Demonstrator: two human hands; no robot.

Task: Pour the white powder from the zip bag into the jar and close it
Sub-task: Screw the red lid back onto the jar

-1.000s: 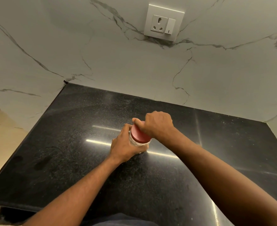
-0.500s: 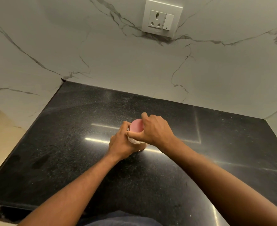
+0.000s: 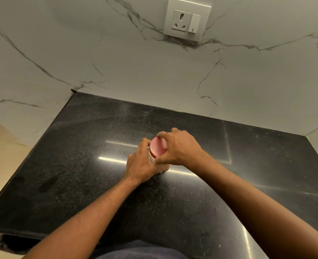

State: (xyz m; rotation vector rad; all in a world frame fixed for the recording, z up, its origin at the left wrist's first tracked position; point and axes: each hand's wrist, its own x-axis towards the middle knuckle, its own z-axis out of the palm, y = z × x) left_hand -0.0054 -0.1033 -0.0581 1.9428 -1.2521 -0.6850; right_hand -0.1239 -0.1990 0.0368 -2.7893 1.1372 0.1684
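Through the head camera I saw the jar point(image 3: 151, 159) standing on the black speckled countertop point(image 3: 75, 165), about midway across the slab and a little toward its far side. My left hand point(image 3: 142, 164) was wrapped round the jar's body from the left and near side. Its fingers were curled about the glass, so only a thin sliver of it showed between that hand and the lid point(image 3: 157, 147).

The pink-red lid sat on top of the jar with its flat round face turned up toward me. My right hand point(image 3: 180, 148) reached in from the right and gripped the lid by its rim, thumb on the near edge and fingers curled over the far edge. I could not tell whether the lid was fully tightened, and my left hand hid whatever was inside the jar.

Bright streaks of light lay across the countertop on both sides of my hands. Beyond the far edge rose a white marble wall point(image 3: 135, 71) with grey veins, and high on it was a white socket plate point(image 3: 187, 19) with a switch. A beige floor point(image 3: 1, 156) showed at the left, and dark cloth point(image 3: 139, 251) at the near edge.
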